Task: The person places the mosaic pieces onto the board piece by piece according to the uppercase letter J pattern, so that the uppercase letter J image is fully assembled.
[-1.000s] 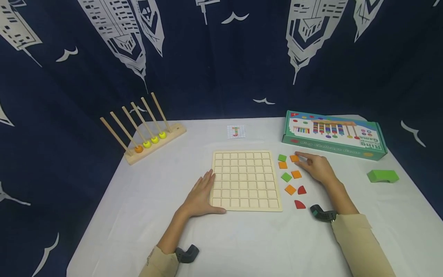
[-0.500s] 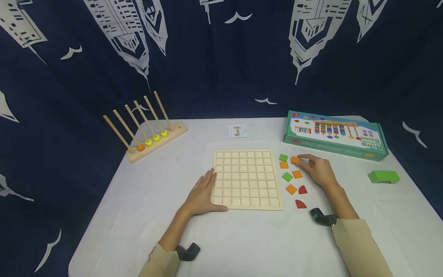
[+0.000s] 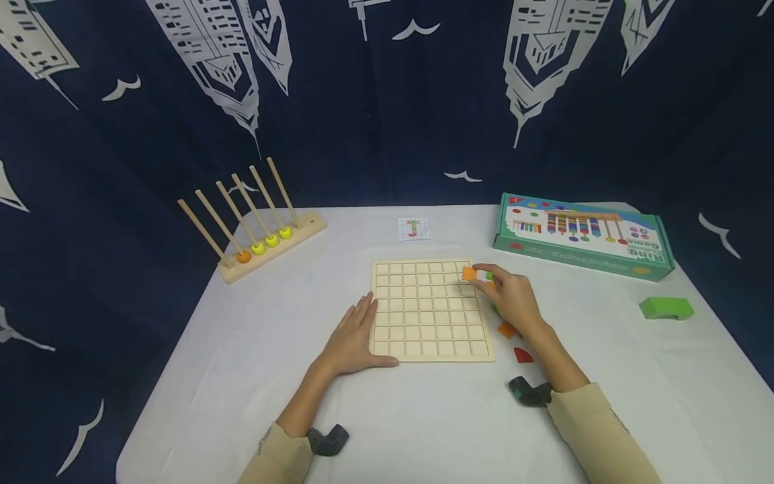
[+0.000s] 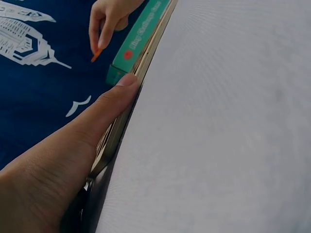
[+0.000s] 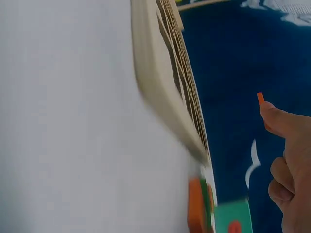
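My right hand [image 3: 512,302] pinches an orange square tile [image 3: 469,273] between thumb and fingertips, over the upper right corner of the wooden grid board [image 3: 423,311]. In the right wrist view the orange tile [image 5: 261,98] juts out past the thumb, raised above the board. My left hand [image 3: 347,343] rests at the board's lower left corner, fingers straight along its left side and thumb at the front edge. Right of the board lie loose tiles: an orange square [image 3: 506,329], a red quarter-round [image 3: 523,355] and others partly hidden by the right hand.
A small pattern card [image 3: 414,229] lies behind the board. At the back left stands a wooden peg rack [image 3: 272,249] with several beads. A green game box [image 3: 583,235] sits at the back right, with a green arched block [image 3: 666,308] in front of it.
My right hand has picked the upper orange tile off the table and carried it left to the board's upper right corner. The left hand has stayed in place.
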Demonstrator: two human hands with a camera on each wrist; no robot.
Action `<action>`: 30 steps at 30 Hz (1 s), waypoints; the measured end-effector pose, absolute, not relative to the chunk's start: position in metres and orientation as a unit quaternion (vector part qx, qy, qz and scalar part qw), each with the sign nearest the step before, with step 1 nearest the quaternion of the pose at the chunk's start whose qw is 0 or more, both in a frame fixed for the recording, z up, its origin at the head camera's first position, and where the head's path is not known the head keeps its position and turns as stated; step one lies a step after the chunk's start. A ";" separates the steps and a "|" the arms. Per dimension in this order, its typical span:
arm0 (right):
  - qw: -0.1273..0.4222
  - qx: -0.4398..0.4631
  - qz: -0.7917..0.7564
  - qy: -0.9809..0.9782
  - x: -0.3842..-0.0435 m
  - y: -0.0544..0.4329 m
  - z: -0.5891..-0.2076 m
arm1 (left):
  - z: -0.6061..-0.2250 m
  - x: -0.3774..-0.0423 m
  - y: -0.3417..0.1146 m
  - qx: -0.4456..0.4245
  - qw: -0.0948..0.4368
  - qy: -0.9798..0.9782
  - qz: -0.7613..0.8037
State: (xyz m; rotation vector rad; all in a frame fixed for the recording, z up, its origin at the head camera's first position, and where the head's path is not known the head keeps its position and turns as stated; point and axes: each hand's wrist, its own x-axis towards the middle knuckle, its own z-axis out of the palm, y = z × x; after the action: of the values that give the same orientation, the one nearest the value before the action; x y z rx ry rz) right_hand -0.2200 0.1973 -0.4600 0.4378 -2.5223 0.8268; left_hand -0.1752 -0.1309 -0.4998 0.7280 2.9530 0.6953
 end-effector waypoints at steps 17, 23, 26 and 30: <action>0.126 0.156 0.343 -0.918 -0.251 0.103 -0.476 | -0.499 -0.174 -0.134 0.235 0.020 0.945 0.227; 0.088 0.162 0.348 -0.919 -0.258 0.095 -0.485 | -0.499 -0.174 -0.134 0.228 0.035 0.947 0.225; 0.072 0.157 0.334 -0.927 -0.259 0.093 -0.486 | -0.499 -0.174 -0.134 0.228 0.034 0.947 0.224; 0.070 0.153 0.320 -0.932 -0.259 0.092 -0.484 | -0.498 -0.174 -0.134 0.231 0.029 0.947 0.221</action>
State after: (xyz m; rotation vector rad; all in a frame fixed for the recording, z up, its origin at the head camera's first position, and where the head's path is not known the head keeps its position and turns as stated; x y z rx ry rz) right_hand -0.2592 0.0919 -0.4845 0.4599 -2.8056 0.9637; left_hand -0.1741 -0.1342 -0.4984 0.7121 2.9216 0.6830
